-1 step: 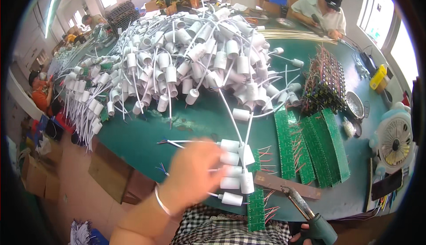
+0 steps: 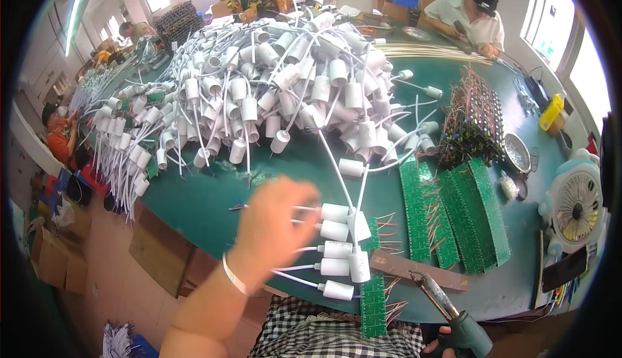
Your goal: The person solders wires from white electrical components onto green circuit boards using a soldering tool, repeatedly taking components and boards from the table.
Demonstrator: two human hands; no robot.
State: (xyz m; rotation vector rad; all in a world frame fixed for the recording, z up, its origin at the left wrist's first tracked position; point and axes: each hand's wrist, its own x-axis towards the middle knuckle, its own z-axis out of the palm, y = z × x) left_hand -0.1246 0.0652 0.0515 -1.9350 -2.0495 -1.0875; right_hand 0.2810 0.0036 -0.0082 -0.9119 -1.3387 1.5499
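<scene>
My left hand (image 2: 275, 225), blurred by motion, is over the white cables of a short column of white lamp holders (image 2: 335, 267); its fingers lie beside the upper two, and whether they grip a cable is unclear. Those holders lie across a narrow green circuit board strip (image 2: 373, 306) with red and white wires along its right side. Two more cabled holders rest on the column's right edge. At the lower right, my right hand (image 2: 440, 341), partly cut off, is closed round the dark green handle of a soldering gun (image 2: 468, 332). The gun's metal tip points up-left, by a brown bar (image 2: 421, 272).
A large heap of white lamp holders (image 2: 285, 79) covers the far table. More green circuit boards (image 2: 463, 219) lie to the right, before a stack of wired boards (image 2: 473, 121). A small fan (image 2: 575, 209) stands at the right edge. Other people work opposite.
My left hand has moved up and slightly left, away from the lower holders, uncovering more of their cables. My right hand and the soldering gun stay in place.
</scene>
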